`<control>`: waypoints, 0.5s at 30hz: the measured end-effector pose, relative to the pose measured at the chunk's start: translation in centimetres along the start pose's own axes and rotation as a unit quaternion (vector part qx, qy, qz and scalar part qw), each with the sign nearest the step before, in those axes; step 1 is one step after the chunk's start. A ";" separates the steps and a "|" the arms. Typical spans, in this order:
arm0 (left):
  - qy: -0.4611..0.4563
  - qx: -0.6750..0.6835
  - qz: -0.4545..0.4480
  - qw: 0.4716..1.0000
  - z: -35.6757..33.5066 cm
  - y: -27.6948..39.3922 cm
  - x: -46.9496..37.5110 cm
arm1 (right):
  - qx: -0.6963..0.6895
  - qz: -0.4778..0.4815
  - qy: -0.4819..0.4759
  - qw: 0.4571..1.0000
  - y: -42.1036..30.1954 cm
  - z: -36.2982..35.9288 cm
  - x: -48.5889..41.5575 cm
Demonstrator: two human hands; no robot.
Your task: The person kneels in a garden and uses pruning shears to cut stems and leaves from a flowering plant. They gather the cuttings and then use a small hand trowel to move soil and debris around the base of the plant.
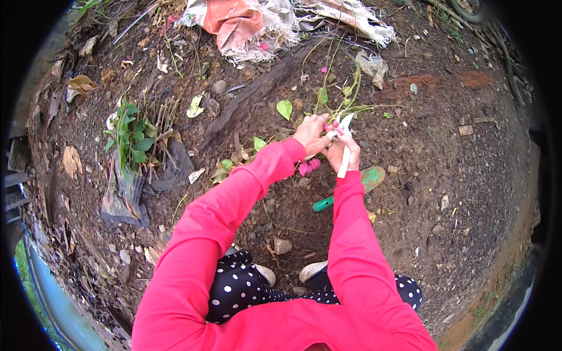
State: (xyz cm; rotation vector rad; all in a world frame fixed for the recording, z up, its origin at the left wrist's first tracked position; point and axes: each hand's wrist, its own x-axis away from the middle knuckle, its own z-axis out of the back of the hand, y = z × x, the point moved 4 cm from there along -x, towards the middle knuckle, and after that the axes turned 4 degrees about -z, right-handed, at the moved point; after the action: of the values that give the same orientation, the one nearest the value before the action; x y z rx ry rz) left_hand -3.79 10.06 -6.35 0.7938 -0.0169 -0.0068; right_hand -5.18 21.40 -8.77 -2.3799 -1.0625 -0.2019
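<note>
My right hand (pixel 344 151) is closed around a white-handled tool (pixel 345 160) with a pale blade, perhaps shears or a knife. Beside it, my left hand (pixel 311 134) grips the base of green leafy stems (pixel 353 94) with pink flowers; the fingers partly hide where they meet the tool. Pink blossoms (pixel 309 167) lie just below the hands. A garden trowel with a green handle (pixel 323 204) and worn green blade (pixel 372 177) rests on the soil, partly under my right forearm. To the left, a bundle of cut stems (pixel 164 118) and green leaves (pixel 136 136) lies on dark plastic (pixel 127 197).
Frayed woven sacks (pixel 246 26) lie on the soil at the top. A dark strip of wood (pixel 259 94) runs diagonally towards them. Stones (pixel 282 246), dry leaves (pixel 72 160) and plastic scraps (pixel 195 105) are scattered about. Water (pixel 61 302) shows at the lower left.
</note>
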 end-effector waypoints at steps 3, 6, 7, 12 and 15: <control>0.057 -0.013 -0.033 0.998 0.2 2.2 -0.1 | -0.022 0.021 -0.029 0.999 -1.0 -0.2 0.2; 0.107 -0.051 -0.052 0.992 0.1 3.2 -0.3 | -0.045 0.035 -0.038 0.998 -1.5 -0.1 0.3; 0.075 -0.026 -0.048 0.996 -0.3 3.2 -0.5 | -0.048 0.042 -0.028 0.998 -1.7 0.1 0.5; 0.076 0.189 -0.055 0.977 -0.4 1.3 -3.5 | -0.075 0.057 -0.015 0.995 -3.3 0.9 1.9; 0.151 0.108 0.092 0.978 1.1 -1.7 -4.9 | -0.059 0.041 -0.001 0.997 -4.0 1.3 2.6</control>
State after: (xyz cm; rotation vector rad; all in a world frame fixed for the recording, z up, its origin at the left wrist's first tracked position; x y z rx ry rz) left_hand -8.71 8.18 -6.85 1.0021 0.2001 0.2960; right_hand -6.43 25.98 -7.46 -2.5239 -0.9748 -0.2378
